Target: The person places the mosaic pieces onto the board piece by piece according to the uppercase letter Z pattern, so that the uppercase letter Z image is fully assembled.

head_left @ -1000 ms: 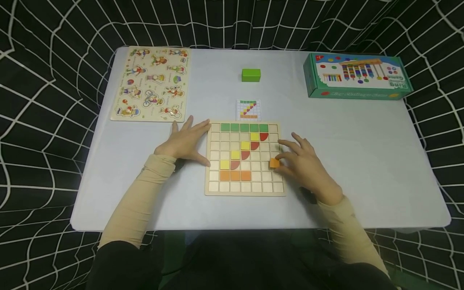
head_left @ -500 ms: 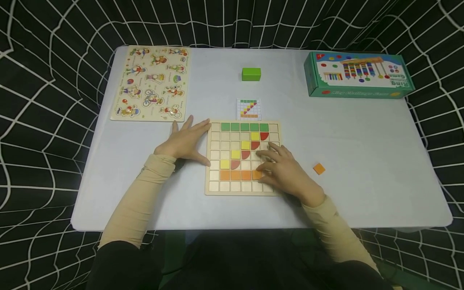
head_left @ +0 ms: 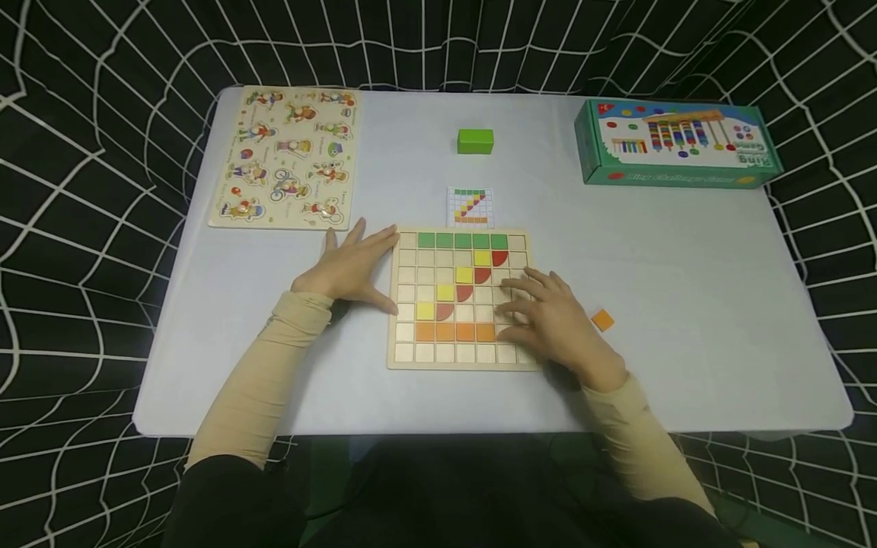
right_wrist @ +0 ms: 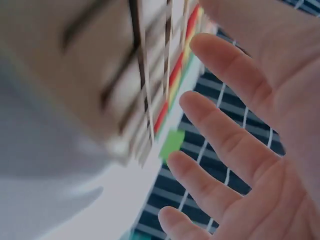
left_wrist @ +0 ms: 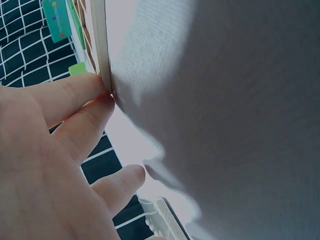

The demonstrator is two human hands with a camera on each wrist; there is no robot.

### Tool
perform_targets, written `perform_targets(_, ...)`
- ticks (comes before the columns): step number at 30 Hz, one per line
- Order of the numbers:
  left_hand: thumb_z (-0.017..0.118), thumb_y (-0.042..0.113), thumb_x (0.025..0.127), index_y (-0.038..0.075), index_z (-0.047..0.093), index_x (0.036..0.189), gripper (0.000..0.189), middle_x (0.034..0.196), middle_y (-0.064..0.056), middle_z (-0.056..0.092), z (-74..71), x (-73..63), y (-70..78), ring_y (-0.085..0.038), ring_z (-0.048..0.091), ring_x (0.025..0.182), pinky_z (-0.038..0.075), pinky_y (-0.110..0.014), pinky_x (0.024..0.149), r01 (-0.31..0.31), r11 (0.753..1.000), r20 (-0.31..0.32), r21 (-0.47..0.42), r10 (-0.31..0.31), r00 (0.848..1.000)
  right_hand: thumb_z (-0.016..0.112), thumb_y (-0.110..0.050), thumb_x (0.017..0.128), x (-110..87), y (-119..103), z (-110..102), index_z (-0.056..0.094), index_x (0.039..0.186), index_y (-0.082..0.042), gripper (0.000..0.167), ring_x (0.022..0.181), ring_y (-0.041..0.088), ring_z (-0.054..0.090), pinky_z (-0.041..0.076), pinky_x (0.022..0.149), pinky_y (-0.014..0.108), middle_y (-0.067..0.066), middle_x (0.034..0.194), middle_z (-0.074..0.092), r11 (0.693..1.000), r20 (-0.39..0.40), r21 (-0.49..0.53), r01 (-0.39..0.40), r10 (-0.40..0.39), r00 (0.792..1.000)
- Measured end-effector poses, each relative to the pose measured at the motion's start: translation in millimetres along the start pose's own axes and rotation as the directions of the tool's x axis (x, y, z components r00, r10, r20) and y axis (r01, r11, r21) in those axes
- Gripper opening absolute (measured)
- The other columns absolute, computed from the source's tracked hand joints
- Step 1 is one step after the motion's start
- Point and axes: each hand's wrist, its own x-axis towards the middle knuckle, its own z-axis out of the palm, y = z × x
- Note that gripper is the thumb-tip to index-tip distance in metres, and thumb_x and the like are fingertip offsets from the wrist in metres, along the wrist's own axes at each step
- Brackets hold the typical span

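Note:
A square wooden grid board [head_left: 444,353] lies on the table in the head view. Its cells hold a row of green tiles [head_left: 463,241], a diagonal of yellow tiles [head_left: 464,275] beside red quarter-round tiles [head_left: 483,275], and a row of orange tiles [head_left: 445,332]. My left hand [head_left: 346,266] has its fingers spread, with fingertips and thumb at the board's left edge. Over the board's right side hovers my right hand [head_left: 551,316], fingers apart and holding nothing. One loose orange square tile [head_left: 603,320] lies on the table to its right.
A small pattern card [head_left: 470,207] lies just behind the board, with a green block [head_left: 475,141] farther back. At the back left is a wooden picture puzzle [head_left: 281,205]. A green game box [head_left: 678,144] stands at the back right of the white table [head_left: 719,304].
My right hand carried an orange tile left into the orange row, let it go and drew back slightly to the right. The loose tile came into view. My left hand stayed put.

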Motion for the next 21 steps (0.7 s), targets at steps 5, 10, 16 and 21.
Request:
perform_targets(5,0.092,0.060,0.063,0.017,0.022,0.166,0.132,0.177,0.002,0.010,1.2,1.1,-0.5,-0.047,-0.006,0.162,-0.009,-0.085,0.118,-0.005,1.000,0.001,0.000,0.005,1.000,0.089,-0.021,0.078,-14.3,19,-17,0.080,0.108,-0.005,0.036,0.141,0.052,0.047,0.033,0.117,0.076,0.020,0.140,0.066,0.997,-0.076,-0.011,-0.072,0.071,0.995)
perform_targets(10,0.092,0.059,0.063,0.016,0.022,0.166,0.132,0.177,0.002,0.010,1.3,0.4,-0.2,-0.047,-0.006,0.162,-0.009,-0.084,0.118,-0.001,1.000,0.000,-0.007,0.001,1.000,0.089,-0.015,0.076,-30.1,39,-30,0.078,0.111,-0.003,0.038,0.139,0.054,0.046,0.032,0.116,0.076,0.023,0.139,0.065,0.990,-0.106,-0.017,-0.143,0.140,0.984)
perform_targets(16,0.092,0.059,0.064,0.015,0.023,0.166,0.131,0.177,0.001,0.010,2.8,1.1,-0.5,-0.048,-0.005,0.162,-0.009,-0.085,0.117,-0.005,1.000,-0.003,-0.006,0.005,1.000,0.088,-0.013,0.077,-49.6,60,-43,0.075,0.120,-0.003,0.046,0.141,0.060,0.040,0.030,0.117,0.074,0.028,0.144,0.059,0.972,0.023,-0.058,-0.229,0.231,0.973)
perform_targets(21,0.093,0.058,0.063,0.015,0.023,0.166,0.132,0.177,0.001,0.010,3.4,2.0,-1.6,-0.048,-0.005,0.162,-0.008,-0.086,0.117,-0.006,1.000,-0.006,-0.001,0.006,1.000,0.087,-0.017,0.079,-63.9,76,-46,0.074,0.123,-0.004,0.048,0.142,0.065,0.033,0.025,0.119,0.075,0.033,0.146,0.054,0.951,0.135,-0.089,-0.297,0.307,0.942)
